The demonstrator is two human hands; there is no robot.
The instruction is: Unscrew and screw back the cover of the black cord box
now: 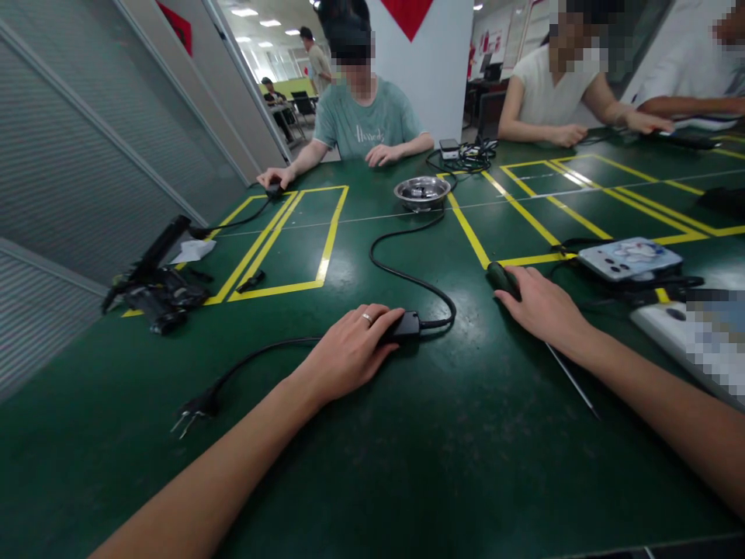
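Observation:
My left hand [352, 349] lies over a small black power adapter [406, 327] on the green table [407, 466], fingers curled on its top. A black cable [401, 272] loops from the adapter toward the far side, and another lead runs left to a plug [195, 407]. My right hand [538, 307] rests palm down with its fingers on the dark green handle of a screwdriver [501, 278]. The screwdriver's thin metal shaft [573, 384] passes under my wrist.
A metal bowl [422, 190] sits mid-table among yellow tape lines. A phone [628, 258] and a white device [692, 338] lie at right, black parts [160, 291] at left. Several people sit at the far side; one holds an object [272, 186] by a cable.

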